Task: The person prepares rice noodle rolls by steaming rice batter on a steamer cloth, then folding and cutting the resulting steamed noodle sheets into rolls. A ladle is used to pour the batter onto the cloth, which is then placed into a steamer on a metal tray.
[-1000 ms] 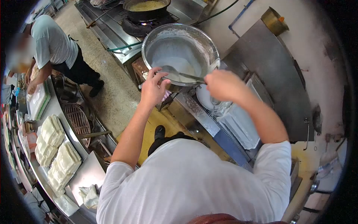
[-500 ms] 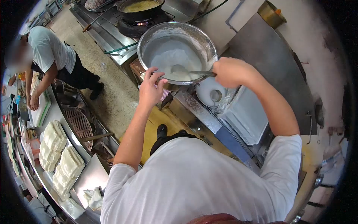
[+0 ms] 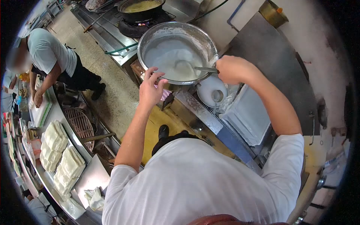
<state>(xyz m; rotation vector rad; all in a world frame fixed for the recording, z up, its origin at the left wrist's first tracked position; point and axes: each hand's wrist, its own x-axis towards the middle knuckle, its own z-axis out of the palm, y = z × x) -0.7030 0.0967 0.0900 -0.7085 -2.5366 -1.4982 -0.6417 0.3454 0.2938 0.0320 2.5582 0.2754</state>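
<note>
A wide, round steel bowl (image 3: 204,40) stands straight ahead of the person, its inner wall smeared with a floury white film and its bottom covered by smooth, thick white batter (image 3: 167,56). The left hand (image 3: 151,89) is at the near rim: the fingers (image 3: 154,72) curl over the edge and the thumb presses the outer wall, so the hand pinches the rim. The right hand (image 3: 232,69) is closed in a fist round the thin metal handle of a ladle (image 3: 185,68), at the bowl's right edge. The ladle's rounded scoop lies low in the batter (coated white, so its edge is hard to make out).

Just below the right hand sits a round white plate (image 3: 204,93) with a small cup (image 3: 217,96) on it, and beside that a shallow rectangular tray (image 3: 249,114) filled with pale white, set on a grey ridged surface.

Behind the bowl, a dark wok (image 3: 141,7) of yellowish liquid stands over a lit burner.

On the left, a long curved steel worktop (image 3: 93,174) carries stacks of flat, folded, cream-coloured sheets (image 3: 69,163), a crumpled white cloth (image 3: 93,198) and, at its inner side, a round slatted rack (image 3: 80,123). Another person (image 3: 48,48), in a grey shirt and dark apron, leans over the far end of that worktop with both hands down on it.
</note>
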